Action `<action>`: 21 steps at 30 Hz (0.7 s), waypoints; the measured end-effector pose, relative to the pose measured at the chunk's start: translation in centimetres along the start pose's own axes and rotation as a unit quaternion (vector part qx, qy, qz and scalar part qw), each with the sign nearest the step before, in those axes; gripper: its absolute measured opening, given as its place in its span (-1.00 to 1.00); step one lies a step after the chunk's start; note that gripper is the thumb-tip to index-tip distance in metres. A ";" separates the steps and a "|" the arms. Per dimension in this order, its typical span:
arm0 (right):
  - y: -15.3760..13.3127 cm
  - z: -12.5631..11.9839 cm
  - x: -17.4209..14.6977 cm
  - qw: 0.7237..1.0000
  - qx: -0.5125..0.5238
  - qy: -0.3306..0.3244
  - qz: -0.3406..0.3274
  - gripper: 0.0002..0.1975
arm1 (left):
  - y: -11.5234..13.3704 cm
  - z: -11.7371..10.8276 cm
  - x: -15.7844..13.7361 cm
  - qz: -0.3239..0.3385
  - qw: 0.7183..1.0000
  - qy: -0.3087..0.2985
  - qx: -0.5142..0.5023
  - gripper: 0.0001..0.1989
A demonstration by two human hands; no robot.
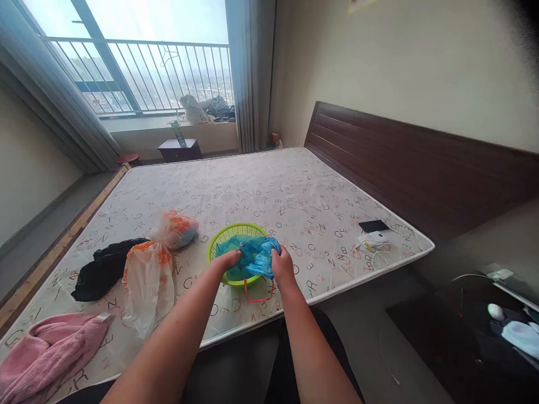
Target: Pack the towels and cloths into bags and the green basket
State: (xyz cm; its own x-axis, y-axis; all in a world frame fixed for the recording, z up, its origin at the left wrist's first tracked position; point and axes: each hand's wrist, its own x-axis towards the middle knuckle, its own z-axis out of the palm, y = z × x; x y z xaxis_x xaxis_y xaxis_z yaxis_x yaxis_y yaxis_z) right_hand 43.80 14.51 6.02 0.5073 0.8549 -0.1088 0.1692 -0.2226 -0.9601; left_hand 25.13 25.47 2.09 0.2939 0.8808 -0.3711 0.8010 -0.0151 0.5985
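A lime-green plastic basket (227, 234) sits near the front edge of a bare mattress (269, 191) printed with letters. A blue plastic bag (256, 253) with a red drawstring lies bunched in and over the basket. My left hand (229, 259) grips the bag's left side at the basket's near rim. My right hand (283, 264) is closed on the bag's right side, just outside the rim. The red string hangs below, between my wrists.
Left of the basket lie two white-and-orange plastic bags (148, 280), a black garment (103, 269) and a pink towel (46, 353). A white charger with cable (373, 240) and a black phone (373, 226) lie at the right corner. A dark headboard (421, 168) runs along the right.
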 end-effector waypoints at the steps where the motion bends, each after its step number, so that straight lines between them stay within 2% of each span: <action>1: 0.1 0.0 0.0 1.000 0.006 -0.001 -0.002 -0.66 | 0.3 0.2 -0.1 -0.013 1.000 -0.028 -0.002 -0.74; 3: 0.3 0.1 0.1 1.000 0.010 0.003 -0.004 -0.66 | 1.0 0.5 -0.2 -0.030 0.998 -0.062 -0.007 -0.80; 5: 0.5 0.0 0.3 1.000 -0.003 0.009 -0.003 -0.67 | 1.7 0.3 -0.6 -0.021 0.998 -0.058 -0.020 -0.82; 9: 0.7 -0.6 0.6 0.997 -0.074 0.002 0.000 -0.70 | 2.1 -2.2 -1.9 0.005 0.998 0.016 -0.063 -0.77; 12: 1.0 -1.1 1.0 0.996 -0.091 -0.008 -0.011 -0.70 | 1.3 -5.0 -3.8 -0.026 0.984 0.071 -0.162 -0.72; 14: 1.4 -1.4 1.4 0.997 -0.068 -0.020 -0.022 -0.69 | 0.3 -6.6 -5.4 -0.069 0.935 0.104 -0.331 -0.73; 16: 2.0 -1.4 1.8 0.999 -0.038 -0.029 -0.026 -0.67 | -0.7 -7.8 -6.9 -0.077 0.869 0.097 -0.479 -0.73; 19: 3.0 -1.3 2.2 0.999 0.014 -0.032 -0.014 -0.63 | -2.2 -8.5 -8.7 -0.064 0.776 0.069 -0.624 -0.84; 21: 3.4 -1.2 2.3 0.997 0.064 -0.038 0.016 -0.57 | -3.1 -8.2 -9.5 -0.080 0.721 0.091 -0.682 -0.89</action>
State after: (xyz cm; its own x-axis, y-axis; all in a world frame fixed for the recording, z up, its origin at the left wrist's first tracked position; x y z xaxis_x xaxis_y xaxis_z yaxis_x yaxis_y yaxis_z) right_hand 46.56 15.18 2.85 0.4440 0.8825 -0.1547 0.0426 -0.1933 -0.9802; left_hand 15.59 20.99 9.62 0.0823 0.8690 -0.4880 -0.4785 0.4639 0.7455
